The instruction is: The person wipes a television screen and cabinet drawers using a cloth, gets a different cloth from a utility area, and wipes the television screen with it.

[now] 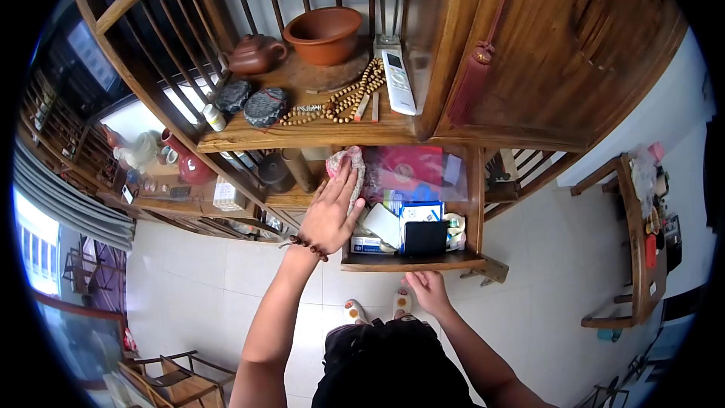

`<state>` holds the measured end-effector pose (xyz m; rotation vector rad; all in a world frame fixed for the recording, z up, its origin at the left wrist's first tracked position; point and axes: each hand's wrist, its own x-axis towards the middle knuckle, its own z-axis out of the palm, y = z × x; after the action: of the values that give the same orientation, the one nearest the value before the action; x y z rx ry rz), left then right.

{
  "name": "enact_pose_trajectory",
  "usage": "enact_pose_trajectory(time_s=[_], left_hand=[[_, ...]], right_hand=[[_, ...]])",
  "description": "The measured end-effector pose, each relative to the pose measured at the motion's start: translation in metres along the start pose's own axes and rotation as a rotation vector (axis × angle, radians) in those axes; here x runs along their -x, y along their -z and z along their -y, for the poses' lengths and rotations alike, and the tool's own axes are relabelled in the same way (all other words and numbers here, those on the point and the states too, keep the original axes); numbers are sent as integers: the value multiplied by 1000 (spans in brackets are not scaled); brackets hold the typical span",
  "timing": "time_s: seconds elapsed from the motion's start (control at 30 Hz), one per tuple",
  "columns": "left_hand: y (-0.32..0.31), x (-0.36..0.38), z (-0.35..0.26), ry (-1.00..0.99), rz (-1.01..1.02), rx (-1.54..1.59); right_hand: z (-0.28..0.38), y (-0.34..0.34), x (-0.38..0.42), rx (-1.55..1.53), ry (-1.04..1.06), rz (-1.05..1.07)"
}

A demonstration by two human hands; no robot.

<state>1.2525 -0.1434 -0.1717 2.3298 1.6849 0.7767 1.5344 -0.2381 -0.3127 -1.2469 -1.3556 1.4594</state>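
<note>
My left hand (332,215), with a beaded bracelet at the wrist, presses a pink and white patterned cloth (349,157) against the left side of a pulled-out wooden drawer (423,263). Its fingers lie long over the cloth and the thumb stands apart. Below the drawer's front edge, my right hand (428,291) is closed with curled fingers at the drawer front; the exact grip is partly hidden. Inside the drawer are a red folder (408,170), a black flat case (425,238), a white box (383,225) and several small packets.
On the shelf above stand a clay bowl (323,36), a brown teapot (257,54), wooden beads (340,102), dark carved stones (264,106) and a white remote control (399,83). A red tassel (473,83) hangs from the cabinet door. A wooden chair (177,378) stands lower left.
</note>
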Motion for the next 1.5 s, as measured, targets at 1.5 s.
enact_pose_trajectory(time_s=[1.5], left_hand=[[-134,36,-207,-343,120,-74]], right_hand=[[95,-7,9,-1253,222,-200]])
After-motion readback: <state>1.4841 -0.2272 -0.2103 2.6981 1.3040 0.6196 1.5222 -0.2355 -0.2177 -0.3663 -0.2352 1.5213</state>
